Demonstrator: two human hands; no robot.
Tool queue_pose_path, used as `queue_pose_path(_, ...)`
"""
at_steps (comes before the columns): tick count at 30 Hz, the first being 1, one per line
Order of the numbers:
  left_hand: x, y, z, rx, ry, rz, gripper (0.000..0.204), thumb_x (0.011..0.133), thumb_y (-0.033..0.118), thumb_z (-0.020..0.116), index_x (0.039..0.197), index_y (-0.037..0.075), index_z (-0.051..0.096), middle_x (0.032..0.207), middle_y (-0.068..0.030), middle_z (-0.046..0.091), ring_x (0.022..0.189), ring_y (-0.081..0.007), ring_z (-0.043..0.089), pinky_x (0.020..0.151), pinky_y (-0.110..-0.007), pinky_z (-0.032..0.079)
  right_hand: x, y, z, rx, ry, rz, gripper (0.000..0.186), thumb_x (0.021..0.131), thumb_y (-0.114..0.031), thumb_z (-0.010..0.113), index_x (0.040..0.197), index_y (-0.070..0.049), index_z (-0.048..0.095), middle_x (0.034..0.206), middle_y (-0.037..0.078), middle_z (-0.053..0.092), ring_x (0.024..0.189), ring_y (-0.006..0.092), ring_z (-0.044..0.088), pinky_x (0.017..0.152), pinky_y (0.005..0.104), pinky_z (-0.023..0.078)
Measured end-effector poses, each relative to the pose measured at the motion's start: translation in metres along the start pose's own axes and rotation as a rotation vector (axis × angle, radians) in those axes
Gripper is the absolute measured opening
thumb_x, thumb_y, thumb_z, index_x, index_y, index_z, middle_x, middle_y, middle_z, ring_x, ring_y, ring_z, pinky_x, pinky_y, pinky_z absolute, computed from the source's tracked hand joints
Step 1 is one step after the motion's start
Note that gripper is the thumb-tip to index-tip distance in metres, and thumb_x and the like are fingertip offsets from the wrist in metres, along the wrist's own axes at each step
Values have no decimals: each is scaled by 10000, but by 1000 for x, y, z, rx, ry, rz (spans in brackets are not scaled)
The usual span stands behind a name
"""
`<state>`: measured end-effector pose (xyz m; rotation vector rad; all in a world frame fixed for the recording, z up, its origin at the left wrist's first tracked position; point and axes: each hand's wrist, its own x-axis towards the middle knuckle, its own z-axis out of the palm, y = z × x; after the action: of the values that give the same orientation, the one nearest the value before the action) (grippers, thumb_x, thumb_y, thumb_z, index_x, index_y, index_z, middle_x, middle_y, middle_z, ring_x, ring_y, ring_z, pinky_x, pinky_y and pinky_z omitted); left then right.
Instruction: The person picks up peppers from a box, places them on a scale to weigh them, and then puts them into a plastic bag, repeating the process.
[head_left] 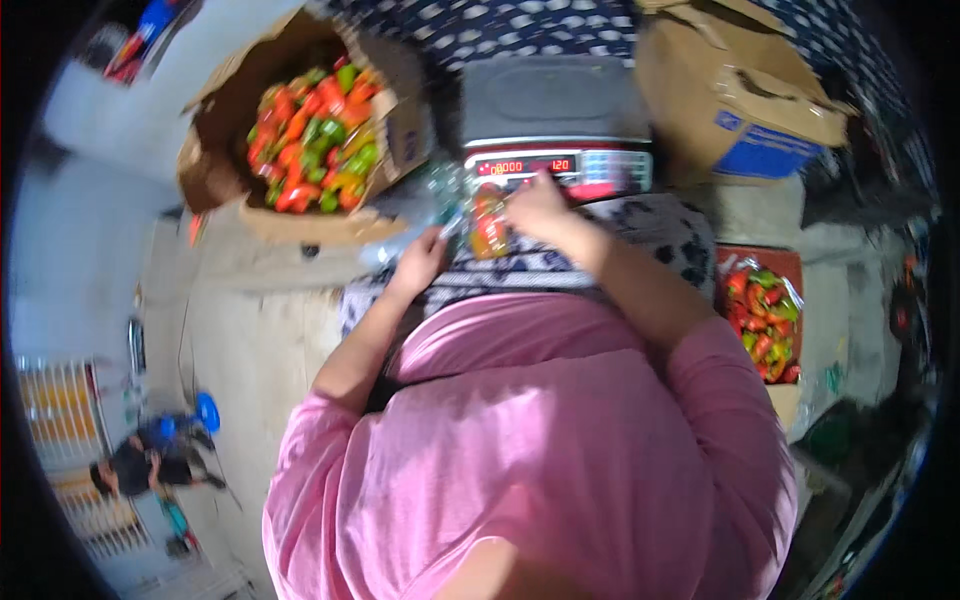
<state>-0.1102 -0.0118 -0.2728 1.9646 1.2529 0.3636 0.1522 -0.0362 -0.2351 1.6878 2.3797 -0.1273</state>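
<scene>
Clear plastic bag of peppers, tall + narrow, shiny, red up top, yellow-orange lower down, sits at front L of the grey flat-topped digital scale, btwn the hands. L hand: fingers drawn together, pinching crumpled clear plastic film. R hand: one finger out at scale's front panel, near red-lit display; rest right by the bag, can't tell if gripping it.

Edges: open brown cardboard box of red, green + yellow peppers crowds L side, torn rim; brown cardboard box w/ blue patch just R of scale. Room: shallow strip of dark-and-white patterned cloth btwn scale + pink top, widening R of the R forearm.
</scene>
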Motion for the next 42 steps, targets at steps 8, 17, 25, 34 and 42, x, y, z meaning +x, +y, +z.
queue_pose_path(8, 14, -41, 22, -235, 0, 158, 277, 929, 191, 539, 1158, 34, 534, 702, -113, 593, 619, -178, 549, 598, -332, 449, -58, 26, -91, 841, 223, -66, 173, 815, -186, 591, 832, -54, 702, 786, 135, 682, 719, 229, 657, 693, 364, 501)
queue_pose_path(17, 6, 10, 10, -68, -120, 14, 309, 945, 241, 534, 1150, 10, 544, 799, -91, 597, 731, -152, 523, 692, -309, 440, -175, 162, -194, 1663, 1102, 166, 334, 1011, -250, 411, 1207, -10, 536, 994, 71, 645, 872, 114, 637, 678, 227, 545)
queue_pose_path(25, -16, 89, 5, 310, -288, 192, 272, 910, 311, 551, 1082, 112, 620, 898, -182, 661, 811, -356, 644, 695, -427, 489, -108, 40, -58, 1083, 259, -71, 335, 910, -250, 581, 1165, -35, 557, 1185, 126, 574, 1050, 216, 580, 889, 337, 469)
queue_pose_path(34, -30, 146, -8, 124, -317, 355, 240, 857, 311, 641, 973, 100, 637, 798, -126, 649, 740, -308, 638, 664, -394, 496, -135, 31, -65, 868, 168, -2, 215, 835, -201, 567, 938, -22, 626, 858, 192, 648, 792, 343, 634, 694, 403, 485)
queue_pose_path(42, -3, 50, -27, 496, 147, 289, 185, 780, 152, 673, 943, 79, 623, 1079, -130, 539, 1049, -360, 507, 935, -450, 405, -236, 212, 2, 544, 663, 799, 168, 885, -178, 598, 927, -17, 570, 812, 128, 601, 724, 220, 544, 671, 335, 442)
